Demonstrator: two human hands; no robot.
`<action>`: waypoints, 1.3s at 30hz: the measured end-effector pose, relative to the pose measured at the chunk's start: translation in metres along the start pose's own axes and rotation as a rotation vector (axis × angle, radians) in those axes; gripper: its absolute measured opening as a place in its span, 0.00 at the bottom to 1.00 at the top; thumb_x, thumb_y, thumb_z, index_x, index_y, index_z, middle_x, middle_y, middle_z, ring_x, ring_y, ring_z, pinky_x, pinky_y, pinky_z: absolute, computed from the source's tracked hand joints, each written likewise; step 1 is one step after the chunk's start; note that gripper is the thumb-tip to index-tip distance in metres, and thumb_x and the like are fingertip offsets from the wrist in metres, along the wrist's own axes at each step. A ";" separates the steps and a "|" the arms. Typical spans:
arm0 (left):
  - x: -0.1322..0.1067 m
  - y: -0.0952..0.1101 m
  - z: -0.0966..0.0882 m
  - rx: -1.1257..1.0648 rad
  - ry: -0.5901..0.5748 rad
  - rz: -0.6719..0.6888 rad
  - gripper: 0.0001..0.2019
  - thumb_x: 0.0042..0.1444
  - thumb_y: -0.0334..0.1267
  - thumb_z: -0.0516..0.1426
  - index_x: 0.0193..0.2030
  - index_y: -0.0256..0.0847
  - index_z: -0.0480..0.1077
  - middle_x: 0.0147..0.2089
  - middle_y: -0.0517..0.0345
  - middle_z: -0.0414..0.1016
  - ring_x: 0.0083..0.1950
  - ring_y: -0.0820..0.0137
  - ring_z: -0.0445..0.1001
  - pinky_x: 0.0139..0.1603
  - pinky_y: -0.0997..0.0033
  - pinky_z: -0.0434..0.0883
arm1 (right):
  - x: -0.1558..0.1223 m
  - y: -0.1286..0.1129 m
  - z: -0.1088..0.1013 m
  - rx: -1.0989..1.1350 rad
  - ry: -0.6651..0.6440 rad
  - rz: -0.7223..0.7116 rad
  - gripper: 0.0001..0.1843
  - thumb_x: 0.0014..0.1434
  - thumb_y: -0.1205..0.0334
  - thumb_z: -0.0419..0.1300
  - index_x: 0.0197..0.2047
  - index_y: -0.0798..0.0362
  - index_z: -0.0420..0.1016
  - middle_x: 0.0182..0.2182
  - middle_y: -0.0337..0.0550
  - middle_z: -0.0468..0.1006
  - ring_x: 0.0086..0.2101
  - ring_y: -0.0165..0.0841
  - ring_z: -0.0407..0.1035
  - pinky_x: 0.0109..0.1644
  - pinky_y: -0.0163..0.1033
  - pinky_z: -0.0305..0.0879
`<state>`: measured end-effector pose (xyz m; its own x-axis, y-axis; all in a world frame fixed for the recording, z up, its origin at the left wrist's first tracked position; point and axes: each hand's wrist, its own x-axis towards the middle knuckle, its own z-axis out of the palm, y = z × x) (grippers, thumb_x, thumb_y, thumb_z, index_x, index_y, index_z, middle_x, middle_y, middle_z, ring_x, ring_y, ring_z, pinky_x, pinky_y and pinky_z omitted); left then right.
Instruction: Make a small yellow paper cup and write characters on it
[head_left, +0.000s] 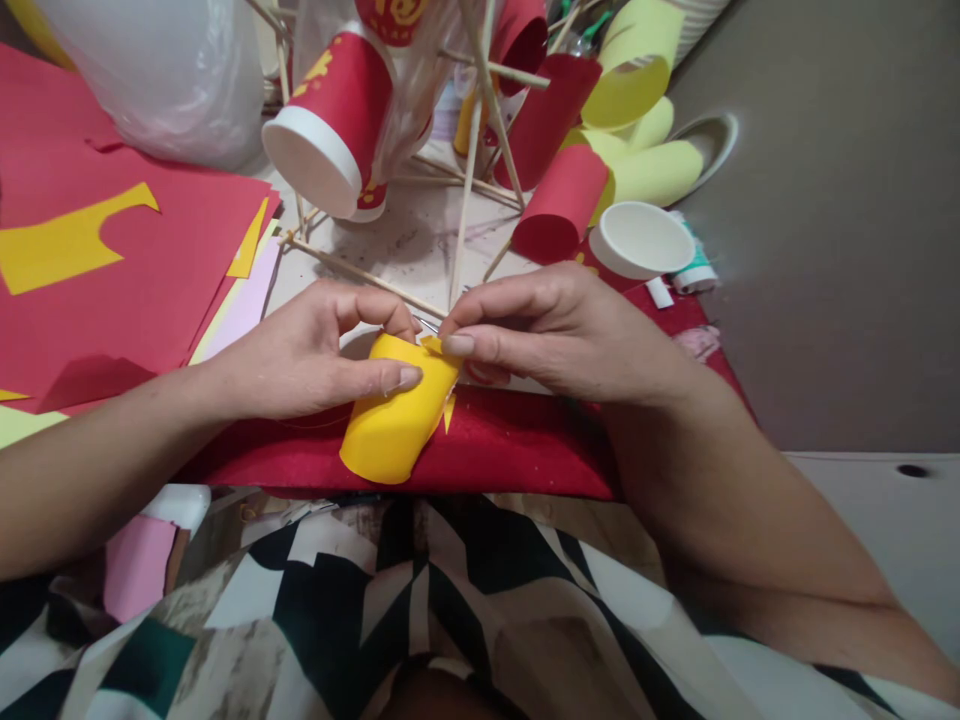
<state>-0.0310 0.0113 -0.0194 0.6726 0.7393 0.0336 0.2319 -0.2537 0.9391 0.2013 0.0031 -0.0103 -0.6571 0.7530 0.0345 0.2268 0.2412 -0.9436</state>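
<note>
A yellow paper cylinder [397, 410] tilts over the near edge of the table. My left hand [315, 355] grips it, thumb pressed on its outer side and fingers curled at the upper rim. With thumb and forefinger, my right hand [517, 325] pinches a small yellow paper flap [431, 344] at the cylinder's upper right edge. Another pointed yellow scrap [449, 412] sticks out along its right side. Between my hands shows a thin shiny metal piece [427, 325], mostly hidden. What lies inside the cylinder cannot be seen.
Red paper sheets [172, 250] with a yellow cutout [67, 245] lie at left. Behind my hands stands a wooden stick frame [469, 190] near red printed paper cups [337, 110]. Red paper tubes [562, 200], yellow tubes [656, 170] and a white cup [641, 240] sit at right.
</note>
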 end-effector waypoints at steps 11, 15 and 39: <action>-0.009 0.005 0.010 0.138 0.109 0.044 0.06 0.54 0.38 0.65 0.34 0.39 0.74 0.37 0.59 0.79 0.41 0.68 0.76 0.45 0.70 0.74 | -0.002 -0.005 0.001 0.029 -0.023 0.043 0.14 0.64 0.53 0.65 0.33 0.56 0.76 0.18 0.30 0.67 0.18 0.20 0.58 0.20 0.29 0.53; -0.011 0.007 0.012 0.179 0.124 0.034 0.06 0.54 0.38 0.65 0.35 0.39 0.74 0.38 0.59 0.80 0.41 0.68 0.76 0.44 0.69 0.72 | -0.002 -0.005 0.002 -0.004 -0.026 0.009 0.13 0.65 0.55 0.64 0.33 0.56 0.77 0.17 0.29 0.67 0.17 0.20 0.57 0.19 0.28 0.52; -0.006 0.008 0.006 -0.091 0.168 0.071 0.07 0.54 0.39 0.67 0.31 0.41 0.75 0.38 0.59 0.81 0.43 0.68 0.79 0.47 0.70 0.77 | -0.007 -0.003 0.004 0.020 0.143 -0.083 0.11 0.63 0.57 0.65 0.42 0.56 0.81 0.24 0.35 0.75 0.24 0.23 0.67 0.27 0.30 0.65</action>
<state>-0.0292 0.0012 -0.0137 0.5567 0.8170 0.1506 0.1182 -0.2573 0.9591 0.2024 -0.0050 -0.0094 -0.5639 0.8105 0.1581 0.1606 0.2954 -0.9418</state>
